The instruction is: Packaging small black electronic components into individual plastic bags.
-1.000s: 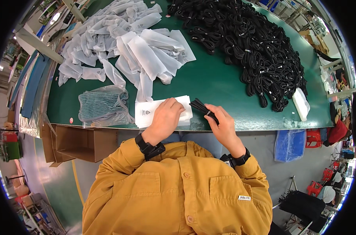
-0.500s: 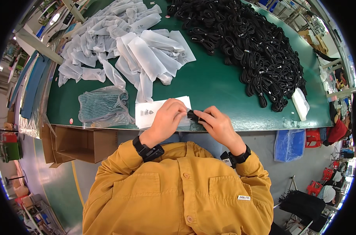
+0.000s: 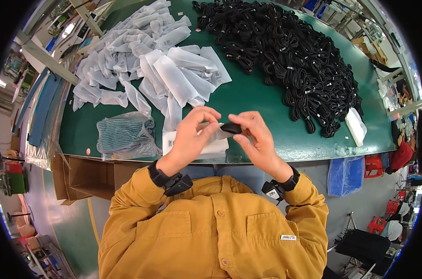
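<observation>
Head view: green table (image 3: 257, 102) spans the frame, near edge just in front of the wearer. Far right on it, a large heap of black cords (image 3: 285, 60), coiled and tied in bundles. Far left, a heap of white pouches (image 3: 127, 51), lying loosely over one another. Below the table's near edge, left side: an open cardboard box (image 3: 90, 179). Left of the work area, near that edge, a clear packet (image 3: 125, 132) with teal ribbed fabric inside.

Hands: apart, close together above the near edge. Left hand (image 3: 192, 135) has thumb and fingers curved, tips near a pale pouch edge; cannot tell whether they grip it. Right hand (image 3: 258, 142) pinches between thumb and fingers. Under them, a flat stack of white pouches (image 3: 214, 148) lies on the table, partly hidden by the left hand. Right end of the table: a white packet (image 3: 356, 127), just beside the cords. Smallest item: one black bundle (image 3: 231, 128), in the right hand's pinch, raised above the stack, between both hands.
</observation>
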Motion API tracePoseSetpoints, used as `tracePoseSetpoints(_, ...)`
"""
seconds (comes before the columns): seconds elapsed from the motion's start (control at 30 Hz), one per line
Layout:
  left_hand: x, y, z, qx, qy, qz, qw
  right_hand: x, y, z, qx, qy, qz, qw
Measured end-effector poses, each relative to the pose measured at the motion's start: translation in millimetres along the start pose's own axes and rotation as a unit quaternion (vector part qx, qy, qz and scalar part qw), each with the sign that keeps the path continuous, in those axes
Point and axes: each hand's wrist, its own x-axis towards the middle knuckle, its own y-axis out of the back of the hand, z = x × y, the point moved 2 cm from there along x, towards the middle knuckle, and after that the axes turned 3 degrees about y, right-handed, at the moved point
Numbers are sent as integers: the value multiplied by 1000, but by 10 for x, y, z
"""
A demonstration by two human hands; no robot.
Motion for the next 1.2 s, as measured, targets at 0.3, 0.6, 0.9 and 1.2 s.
tracePoseSetpoints(0.3, 757, 831, -96, -343, 190, -1, 920, 337, 164, -196, 82, 26, 2, 996)
tracePoseSetpoints(0.6, 625, 686, -211, 562, -111, -220, 789, 577, -84, -1435, 390, 146, -316, 852)
tracePoseSetpoints(0.9, 892, 944, -777, 579, -104, -272, 762, 818, 44, -1839, 273, 306, -473, 780)
tracePoseSetpoints(1.2, 1268, 1299, -1171, 608, -134, -222, 751, 1488, 244, -626, -40, 198, -170, 964)
